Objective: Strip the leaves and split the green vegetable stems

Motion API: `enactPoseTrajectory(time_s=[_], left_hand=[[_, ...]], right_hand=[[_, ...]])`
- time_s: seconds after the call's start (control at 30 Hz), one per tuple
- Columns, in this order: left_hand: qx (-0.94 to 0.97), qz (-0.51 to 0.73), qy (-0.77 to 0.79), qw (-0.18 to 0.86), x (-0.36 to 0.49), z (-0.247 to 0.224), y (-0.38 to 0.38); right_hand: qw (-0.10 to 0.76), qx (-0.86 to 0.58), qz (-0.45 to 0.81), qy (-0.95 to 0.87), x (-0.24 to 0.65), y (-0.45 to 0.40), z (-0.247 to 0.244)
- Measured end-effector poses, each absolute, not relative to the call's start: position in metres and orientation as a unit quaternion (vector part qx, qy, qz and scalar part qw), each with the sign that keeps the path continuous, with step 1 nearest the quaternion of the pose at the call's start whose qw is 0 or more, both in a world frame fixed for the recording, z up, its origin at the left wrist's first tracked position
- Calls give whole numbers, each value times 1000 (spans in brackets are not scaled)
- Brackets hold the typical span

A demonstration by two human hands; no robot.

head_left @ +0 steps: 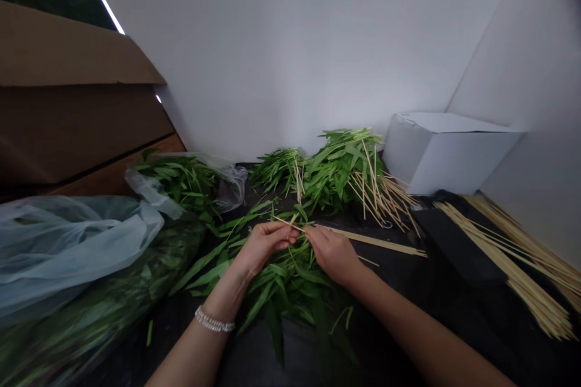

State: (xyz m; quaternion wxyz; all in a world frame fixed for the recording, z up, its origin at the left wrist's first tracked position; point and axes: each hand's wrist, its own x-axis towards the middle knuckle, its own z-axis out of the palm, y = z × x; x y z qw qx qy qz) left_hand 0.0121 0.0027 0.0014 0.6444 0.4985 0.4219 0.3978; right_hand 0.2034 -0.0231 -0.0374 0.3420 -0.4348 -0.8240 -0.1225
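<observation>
My left hand (267,244), with a beaded bracelet (214,320) on its wrist, pinches a thin wooden stick (290,225) between thumb and fingers. Close beside it on the right, my right hand (332,251) has its fingers closed at the other end of that stick. Loose green leafy stems (267,296) lie below and around both hands on the black surface. Several pale sticks (381,242) lie just right of my right hand. Behind the hands are a small leafy bundle (276,169) and a larger leafy pile (338,163), both with sticks among the stems.
On the left are clear plastic bags (72,254) of greens and a cardboard box (77,121). A white box (454,145) stands at the back right by the wall. A black block (458,245) and long bundles of sticks (512,272) lie at the right.
</observation>
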Motion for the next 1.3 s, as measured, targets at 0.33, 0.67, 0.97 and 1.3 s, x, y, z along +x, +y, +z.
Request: enactPoseTrajectory(time_s=[0.33,0.67,0.97,1.3], left_hand=[[523,374,422,639,18,1,-1],[559,370,423,610,20,-2,1],[733,346,461,361,18,-14,3],[659,423,491,382,4,1,9]], right_hand=[[329,-436,-114,-830,202,-24,-39],[370,-437,-117,-811,205,-21,-35],[434,-456,-143,-764,221,-18,-26],[441,-435,-182,-764,217,-19,-22]])
